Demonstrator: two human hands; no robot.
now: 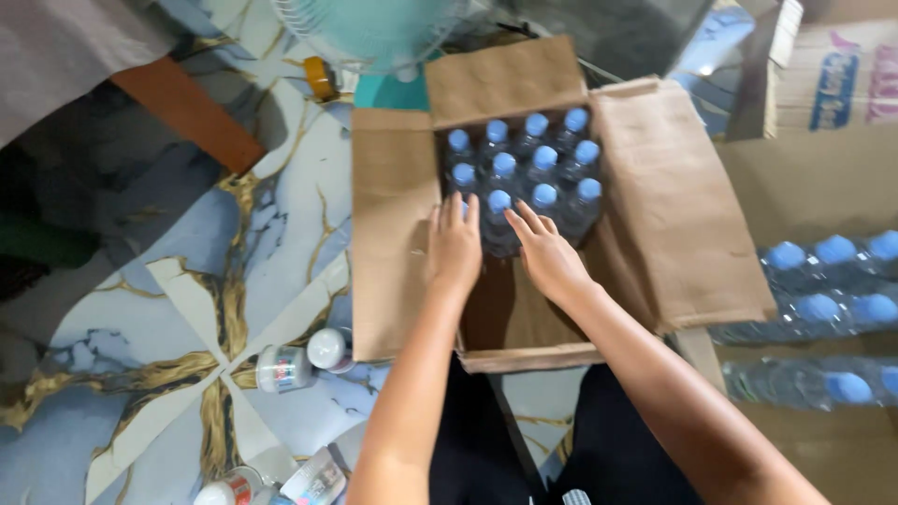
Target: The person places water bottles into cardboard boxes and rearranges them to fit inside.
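On the marbled floor (187,281), veined blue, white and gold, an open cardboard box (393,234) stands with its four flaps folded outward. At the floor's left edge a grey cloth (56,47) and an orange bar (187,112) lie well apart from the box. Two small white-capped jars (299,360) lie just beside the box's near left corner; bare floor separates them from the cloth. Inside the box, blue-capped water bottles (524,159) stand upright in rows against the far wall, leaving the near part of the box floor uncovered. The left hand (455,245) reaches into the box, fingers together and extended, tips touching the nearest row at its left end. The right hand (545,252) lies just beside it, fingers slightly spread, tips against the same row. Neither hand grips a bottle. Beyond the box's far edge stands a teal fan (374,33). At the right edge, shrink-wrapped bottle packs (823,281) lie on other cartons (823,168), close against the right flap.
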